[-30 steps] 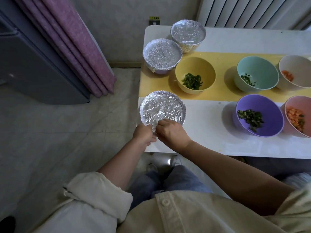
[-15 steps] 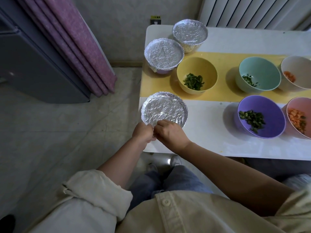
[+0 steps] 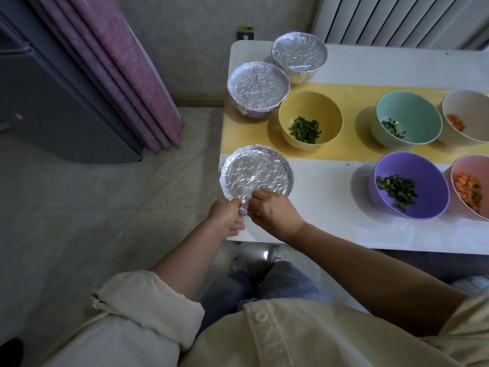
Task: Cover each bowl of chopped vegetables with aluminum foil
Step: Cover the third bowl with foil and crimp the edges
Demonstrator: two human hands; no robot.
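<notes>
A bowl wrapped in crinkled aluminum foil (image 3: 256, 172) stands at the table's near left corner. My left hand (image 3: 225, 218) and my right hand (image 3: 272, 211) both pinch a loose flap of that foil at the bowl's near rim. Two more foil-covered bowls (image 3: 258, 84) (image 3: 299, 51) sit at the far left. Uncovered bowls hold chopped vegetables: a yellow bowl (image 3: 311, 102), a teal bowl (image 3: 412, 109), a purple bowl (image 3: 423, 181), a white bowl (image 3: 468, 107) and a pink bowl (image 3: 465, 168).
The white table (image 3: 344, 229) carries a yellow runner (image 3: 354, 96). A purple curtain (image 3: 113, 64) and a grey cabinet (image 3: 47, 107) stand to the left across the tiled floor. A radiator (image 3: 397, 19) is behind the table. My legs are under the near edge.
Both hands stay at the near rim of the foil-covered bowl, and a crumpled flap of foil now shows between their fingers. The bowls have not moved.
</notes>
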